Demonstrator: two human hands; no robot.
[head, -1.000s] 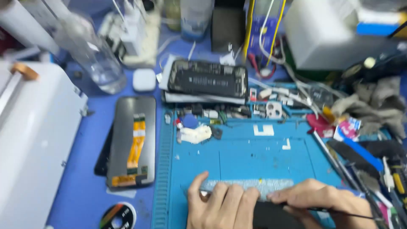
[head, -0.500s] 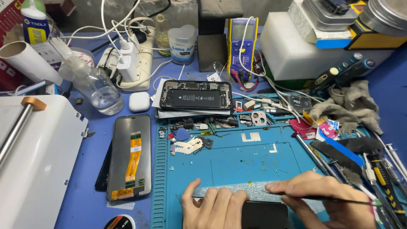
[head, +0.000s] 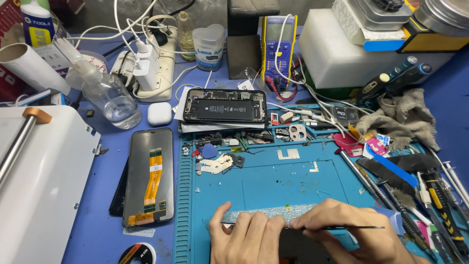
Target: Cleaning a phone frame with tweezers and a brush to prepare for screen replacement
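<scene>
At 6 o'clock on the blue mat (head: pixel 273 186), the left hand (head: pixel 246 239) presses flat, fingers apart, on a grey strip (head: pixel 273 213), while the right hand (head: pixel 349 232) clamps a thin tool (head: pixel 342 227) touching its right part.

Since a second ago, view tilted upward: opened phone (head: pixel 224 105) now lower in frame, yellow multimeter (head: pixel 278 38) above it newly visible. Right hand (head: pixel 349 233) shifted rightward along grey strip (head: pixel 273 213), thin tool (head: pixel 342 227) levelled out.
</scene>
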